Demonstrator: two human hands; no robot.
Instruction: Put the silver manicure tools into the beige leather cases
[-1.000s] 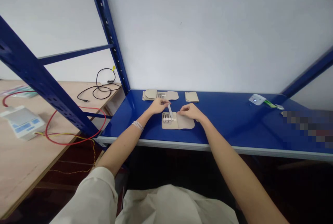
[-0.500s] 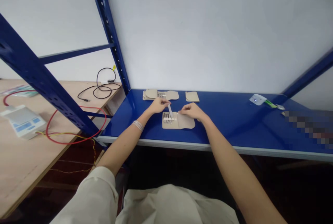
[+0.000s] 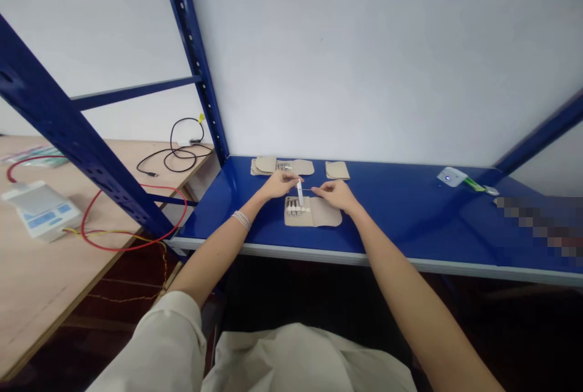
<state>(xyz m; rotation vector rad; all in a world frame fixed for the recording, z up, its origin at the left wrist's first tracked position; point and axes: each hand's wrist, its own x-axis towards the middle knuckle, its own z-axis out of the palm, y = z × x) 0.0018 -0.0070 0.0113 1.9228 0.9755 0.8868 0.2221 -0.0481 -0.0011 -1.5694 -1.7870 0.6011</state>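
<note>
We hold a slim white stick (image 3: 299, 193) upright in the narrow grip of the left hand (image 3: 282, 184), just above the tan pouch (image 3: 325, 212) on the blue shelf (image 3: 410, 216), beside the pouch's row of capped vials (image 3: 294, 208). The right hand (image 3: 334, 193) is close by, its grip narrow; we cannot tell whether it holds anything. We judge this a single-item handling step; the next move calls for a steady hold.

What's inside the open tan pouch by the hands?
The open tan pouch holds a row of small white-capped tubes on its left side. Its right flap lies flat, hiding anything beneath it.
</note>
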